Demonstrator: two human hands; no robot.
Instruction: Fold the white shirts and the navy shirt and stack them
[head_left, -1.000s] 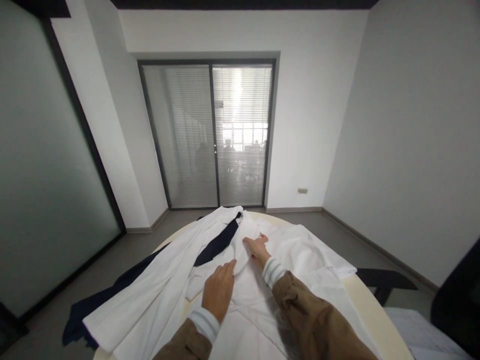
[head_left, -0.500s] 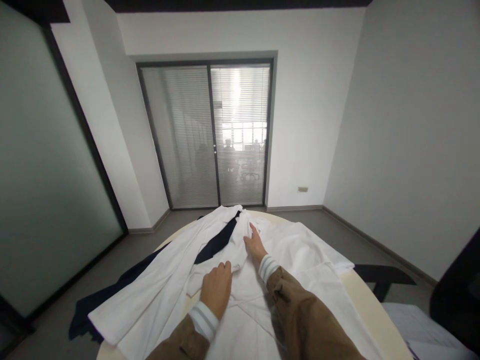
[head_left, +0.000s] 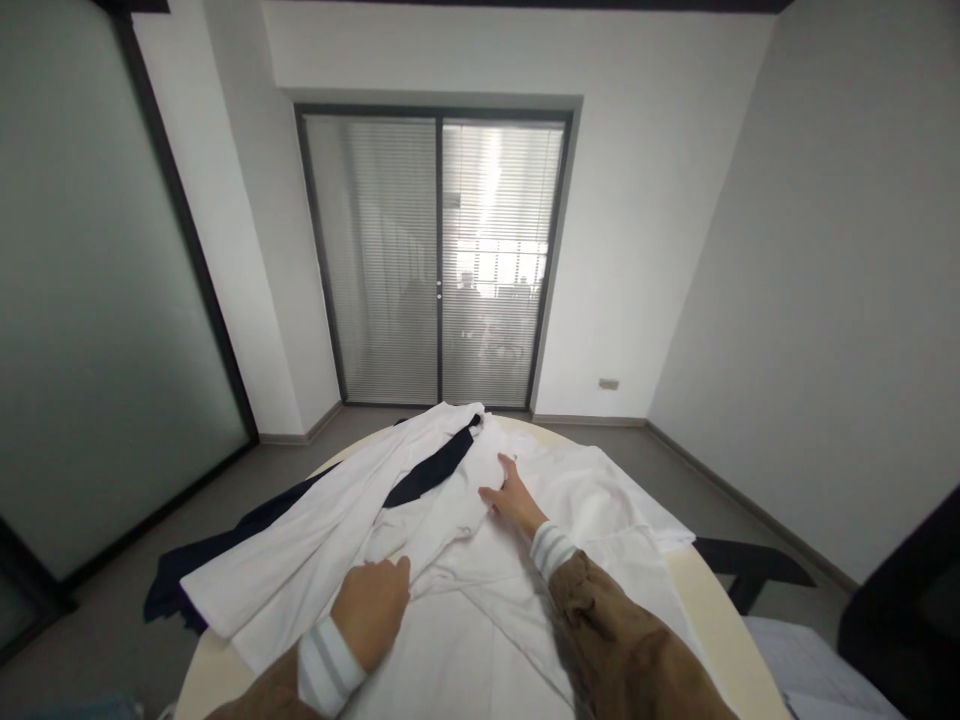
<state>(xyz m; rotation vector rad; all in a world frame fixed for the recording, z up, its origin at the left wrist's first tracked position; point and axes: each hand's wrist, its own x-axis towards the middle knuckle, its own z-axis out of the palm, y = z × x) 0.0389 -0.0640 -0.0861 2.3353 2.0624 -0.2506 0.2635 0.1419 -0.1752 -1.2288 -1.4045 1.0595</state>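
Left hand (head_left: 371, 610) shifted toward lower left of frame since earlier view. Fingers curled, narrow, against white long-sleeved garment (head_left: 465, 630); pinch on cloth: cannot tell. Right hand (head_left: 516, 500), just right of center, thumb and index finger spread wide over same garment. Garment rumpled, across lower center, covering much of cream tabletop (head_left: 720, 620). Navy cloth (head_left: 429, 475) visible between white folds, also past table's left edge. Glass door with blinds (head_left: 367, 260), upper center.

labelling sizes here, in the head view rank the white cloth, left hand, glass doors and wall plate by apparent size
1. White cloth and glass doors: too close to rank
2. Left hand
3. Wall plate, smallest
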